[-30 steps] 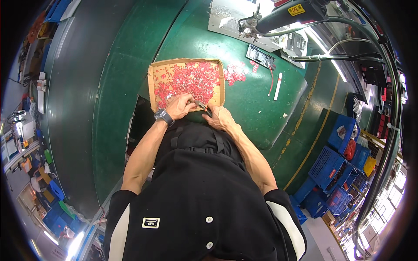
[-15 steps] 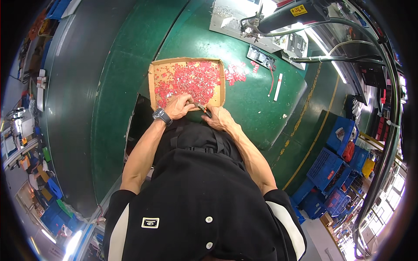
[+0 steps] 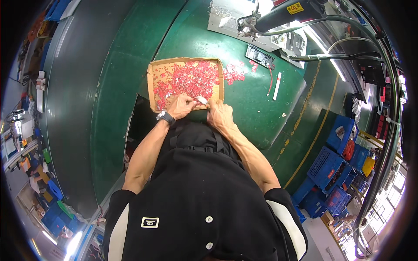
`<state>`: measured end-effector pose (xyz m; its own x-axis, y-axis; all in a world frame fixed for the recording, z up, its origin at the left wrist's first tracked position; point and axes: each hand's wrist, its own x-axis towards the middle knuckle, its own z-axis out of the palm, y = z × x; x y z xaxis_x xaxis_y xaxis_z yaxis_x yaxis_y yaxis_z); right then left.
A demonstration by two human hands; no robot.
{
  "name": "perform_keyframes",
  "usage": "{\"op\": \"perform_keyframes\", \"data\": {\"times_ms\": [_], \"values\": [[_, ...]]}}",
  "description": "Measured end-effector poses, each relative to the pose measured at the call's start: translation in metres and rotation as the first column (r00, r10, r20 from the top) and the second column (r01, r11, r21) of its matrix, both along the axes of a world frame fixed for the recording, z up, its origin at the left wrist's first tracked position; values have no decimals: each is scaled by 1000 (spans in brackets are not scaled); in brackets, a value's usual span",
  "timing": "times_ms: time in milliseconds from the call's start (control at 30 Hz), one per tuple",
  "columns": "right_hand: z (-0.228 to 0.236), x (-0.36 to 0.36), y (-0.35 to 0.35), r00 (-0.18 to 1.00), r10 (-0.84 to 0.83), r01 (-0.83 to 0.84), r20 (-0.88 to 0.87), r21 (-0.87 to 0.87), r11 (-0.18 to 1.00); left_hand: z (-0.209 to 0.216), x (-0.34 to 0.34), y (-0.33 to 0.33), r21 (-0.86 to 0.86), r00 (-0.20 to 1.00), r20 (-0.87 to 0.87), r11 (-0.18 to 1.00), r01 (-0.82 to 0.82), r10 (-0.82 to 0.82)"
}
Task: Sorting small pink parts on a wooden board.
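Note:
A shallow cardboard tray (image 3: 150, 89) in front of me holds a heap of small red pieces (image 3: 191, 78). Over its near edge, my left hand (image 3: 180, 107) is closed in a pinch at a small red piece by its fingertips; a dark wristwatch is on that wrist. Close on the right, my right hand (image 3: 222, 115) is curled at the tray's near corner, around small pliers whose handles it now mostly hides. Between both hands lies a bright white patch (image 3: 202, 100), too glaring to make out.
More red pieces (image 3: 235, 73) lie on the green table (image 3: 252, 106) right of the tray. Beyond them are a dark metal part (image 3: 260, 56) with a red wire and a white strip (image 3: 277, 86). A machine (image 3: 287, 19) with hoses overhangs the far right. Blue crates (image 3: 324, 167) stand at right.
My right hand has turned more upright, and the pliers' orange and dark handles are no longer plainly seen. A white patch now shows between the hands. My left hand has barely shifted.

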<state>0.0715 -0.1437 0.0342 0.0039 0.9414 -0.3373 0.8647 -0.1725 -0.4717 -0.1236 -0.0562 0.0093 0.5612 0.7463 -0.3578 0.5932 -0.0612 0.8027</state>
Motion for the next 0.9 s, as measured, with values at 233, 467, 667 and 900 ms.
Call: {"op": "perform_keyframes", "data": {"times_ms": [233, 467, 667, 900], "values": [[-15, 20, 3, 993, -88, 83, 75, 66, 994, 3, -7, 9, -655, 903, 215, 741, -149, 371], [3, 12, 4, 987, -113, 74, -114, -301, 951, 5, -12, 7, -852, 732, 331, 522, -40, 596], [9, 20, 6, 978, -145, 90, -147, -329, 940, 12, -1, 11, -797, 718, 383, 601, -61, 581], [6, 22, -2, 976, -139, 72, -170, -350, 934, 12, 19, 27, -825, 453, 566, 479, 301, 689]]}}
